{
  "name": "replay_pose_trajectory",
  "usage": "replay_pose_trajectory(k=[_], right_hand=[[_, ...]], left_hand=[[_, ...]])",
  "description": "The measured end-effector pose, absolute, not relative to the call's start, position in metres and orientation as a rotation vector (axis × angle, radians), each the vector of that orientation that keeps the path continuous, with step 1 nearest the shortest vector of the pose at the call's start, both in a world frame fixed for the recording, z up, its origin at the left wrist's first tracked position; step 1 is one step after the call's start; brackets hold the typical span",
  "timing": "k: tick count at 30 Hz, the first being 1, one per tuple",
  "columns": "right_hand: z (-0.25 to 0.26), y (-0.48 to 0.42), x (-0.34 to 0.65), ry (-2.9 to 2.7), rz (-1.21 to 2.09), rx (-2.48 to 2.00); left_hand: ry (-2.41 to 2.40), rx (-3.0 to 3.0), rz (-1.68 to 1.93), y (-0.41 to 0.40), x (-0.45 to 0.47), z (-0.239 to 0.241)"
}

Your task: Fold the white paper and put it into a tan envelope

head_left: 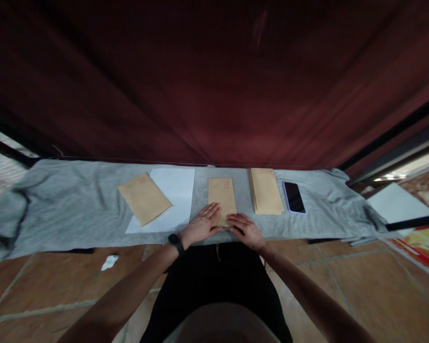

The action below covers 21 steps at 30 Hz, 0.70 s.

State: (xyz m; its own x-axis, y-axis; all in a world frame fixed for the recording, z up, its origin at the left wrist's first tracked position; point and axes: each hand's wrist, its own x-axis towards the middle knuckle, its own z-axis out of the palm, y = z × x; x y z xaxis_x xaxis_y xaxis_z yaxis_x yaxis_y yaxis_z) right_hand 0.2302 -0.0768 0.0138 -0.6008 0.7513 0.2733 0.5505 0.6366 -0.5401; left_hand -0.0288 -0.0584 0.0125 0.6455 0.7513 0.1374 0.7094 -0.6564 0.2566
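A brown envelope (pixel 222 194) lies lengthwise in the middle of a grey cloth (pixel 75 209). My left hand (pixel 201 224) rests flat on its near left corner, fingers spread. My right hand (pixel 245 230) presses down at its near right corner, fingers bent. A black band sits on my left wrist. Another brown envelope (pixel 144 198) lies tilted on a white sheet (pixel 175 197) to the left. A stack of brown envelopes (pixel 266 190) lies to the right.
A dark phone (pixel 294 197) lies right of the stack. A dark red curtain (pixel 214 81) hangs behind the cloth. A white sheet (pixel 396 202) and a colourful print (pixel 427 245) are at far right. A paper scrap (pixel 109 262) lies on the tiled floor.
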Motion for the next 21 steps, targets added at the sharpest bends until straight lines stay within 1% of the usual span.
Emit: replay_pose_trajectory(k=[9, 13, 21], right_hand=[[0.009, -0.077, 0.229, -2.309, 0.523, -1.045], [0.01, -0.077, 0.228, -2.287, 0.532, -1.066], [0.013, -0.079, 0.228, -2.291, 0.544, -1.07]], left_hand=[[1.176, 2.638, 0.32, -0.062, -0.036, 0.025], [1.133, 2.652, 0.345, -0.062, -0.039, 0.023], [1.139, 2.683, 0.282, -0.065, -0.039, 0.018]])
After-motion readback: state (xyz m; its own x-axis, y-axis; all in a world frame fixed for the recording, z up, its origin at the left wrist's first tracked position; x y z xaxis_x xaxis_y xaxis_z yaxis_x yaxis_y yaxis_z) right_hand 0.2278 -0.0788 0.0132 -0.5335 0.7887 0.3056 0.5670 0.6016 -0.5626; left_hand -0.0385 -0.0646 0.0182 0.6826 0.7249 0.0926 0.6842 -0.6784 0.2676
